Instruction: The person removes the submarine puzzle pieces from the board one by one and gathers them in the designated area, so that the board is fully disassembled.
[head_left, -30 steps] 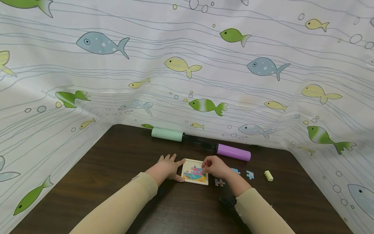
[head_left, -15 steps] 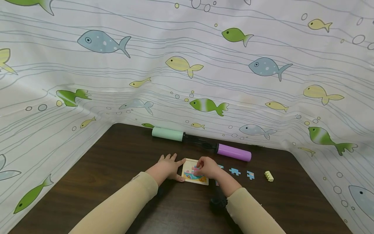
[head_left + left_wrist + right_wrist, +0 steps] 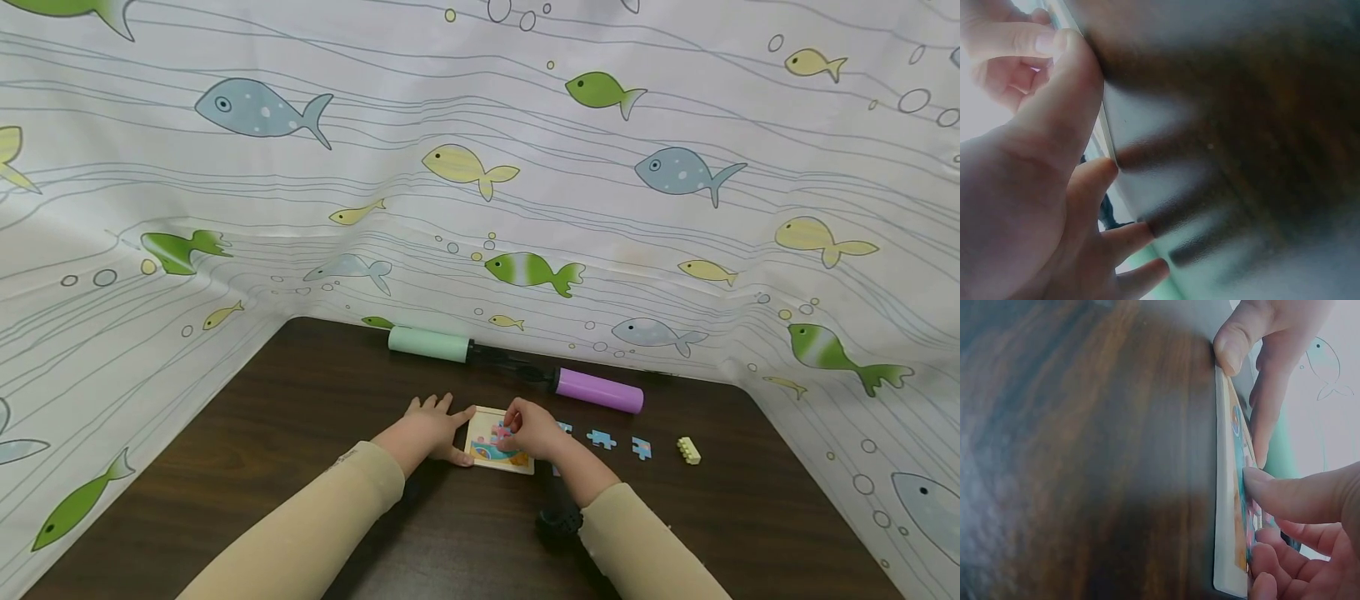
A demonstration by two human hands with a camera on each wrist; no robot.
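Fingers of the right hand curl over the puzzle board, hiding much of it and pinching a pink piece. Left hand, fingers straight, braces the board's 9 o'clock edge. Loose pieces lie at 3 o'clock, one cut off behind the wrist.

The right hand hides part of the puzzle board (its picture unreadable).
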